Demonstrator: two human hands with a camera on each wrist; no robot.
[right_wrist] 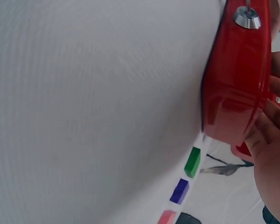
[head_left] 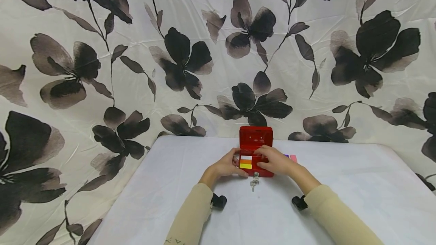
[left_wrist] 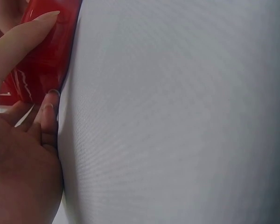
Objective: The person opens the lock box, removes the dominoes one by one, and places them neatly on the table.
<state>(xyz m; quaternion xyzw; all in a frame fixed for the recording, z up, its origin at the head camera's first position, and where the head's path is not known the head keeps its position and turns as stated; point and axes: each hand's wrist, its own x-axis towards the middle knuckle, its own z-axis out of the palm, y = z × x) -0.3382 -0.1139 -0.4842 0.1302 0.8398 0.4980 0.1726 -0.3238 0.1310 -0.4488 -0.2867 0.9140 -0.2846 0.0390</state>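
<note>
- One left sleeve [head_left: 189, 216], at seven o'clock; its dark lettering is cut off, unreadable.
- One left hand [head_left: 226, 163], clamped on the box's nine o'clock side.
- One red box [head_left: 267, 174], on the table [head_left: 150, 199], lid raised at twelve o'clock.
- Three blocks inside: white block [head_left: 246, 158], orange block [head_left: 246, 162], yellow block [head_left: 245, 166].
- Apparently two keys [head_left: 253, 185], six o'clock.
- One right hand [head_left: 274, 160], fingers inside the box; cannot tell whether they clamp anything.
- Three blocks outside, three o'clock: green block [right_wrist: 192, 162], purple block [right_wrist: 179, 191], pink block [right_wrist: 167, 217], the last cut off in the right wrist view.
</note>
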